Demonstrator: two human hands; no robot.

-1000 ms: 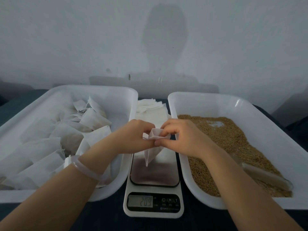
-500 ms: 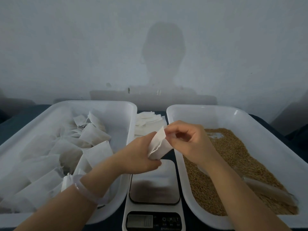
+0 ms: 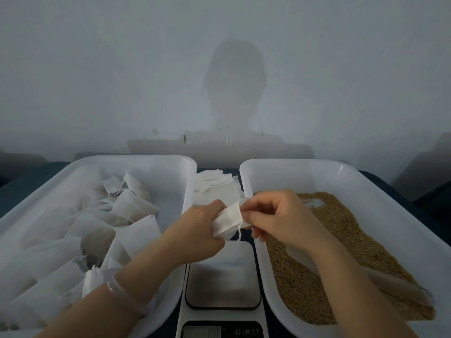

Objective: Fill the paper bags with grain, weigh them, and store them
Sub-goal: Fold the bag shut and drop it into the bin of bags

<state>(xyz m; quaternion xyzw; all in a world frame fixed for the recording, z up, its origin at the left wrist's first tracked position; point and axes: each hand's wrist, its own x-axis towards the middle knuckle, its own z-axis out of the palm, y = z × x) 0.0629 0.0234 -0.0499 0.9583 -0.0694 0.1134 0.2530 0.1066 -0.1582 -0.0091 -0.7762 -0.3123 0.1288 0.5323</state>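
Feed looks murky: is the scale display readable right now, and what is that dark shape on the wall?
Head view: dim bluish light; the dark shape on the wall is the person's own shadow. Head view: the scale display, at the bottom edge, is too blurred to read. Head view: the paper bag held by left hand and right hand shows clearly.

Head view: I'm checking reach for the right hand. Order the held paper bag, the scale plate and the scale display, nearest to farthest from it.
1. paper bag: pinched by the right hand, on its left side.
2. scale plate: below the hand, centre.
3. scale display: at the frame's bottom edge.
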